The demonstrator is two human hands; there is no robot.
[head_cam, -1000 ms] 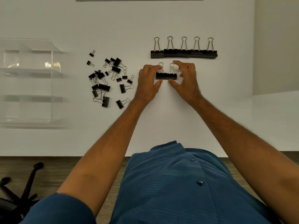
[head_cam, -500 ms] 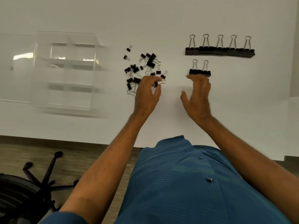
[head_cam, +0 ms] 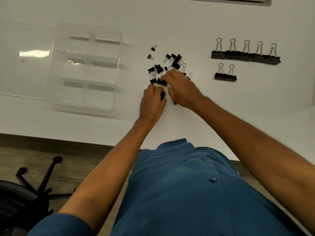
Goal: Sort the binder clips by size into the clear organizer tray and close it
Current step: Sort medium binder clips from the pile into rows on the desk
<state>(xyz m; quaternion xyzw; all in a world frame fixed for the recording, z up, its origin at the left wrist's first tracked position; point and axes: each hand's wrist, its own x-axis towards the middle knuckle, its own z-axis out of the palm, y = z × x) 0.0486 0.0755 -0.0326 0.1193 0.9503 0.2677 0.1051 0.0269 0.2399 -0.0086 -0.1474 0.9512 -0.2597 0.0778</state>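
From the head view we see both forearms reach forward over the white table [head_cam: 170,17], hands close together at the near edge of the loose pile [head_cam: 167,65] of black clips. The left hand [head_cam: 152,101] curls round a clip [head_cam: 162,96]. The right hand [head_cam: 183,89] curls its fingertips onto a clip [head_cam: 162,81] in the pile; whether it grips that clip we cannot tell. The clear tray [head_cam: 85,68] lies open well to the left. A row of five large clips [head_cam: 245,56] and a pair [head_cam: 225,76] lie to the right. Half a second ago the right hand hovered open near the pair; now it has crossed to the pile.
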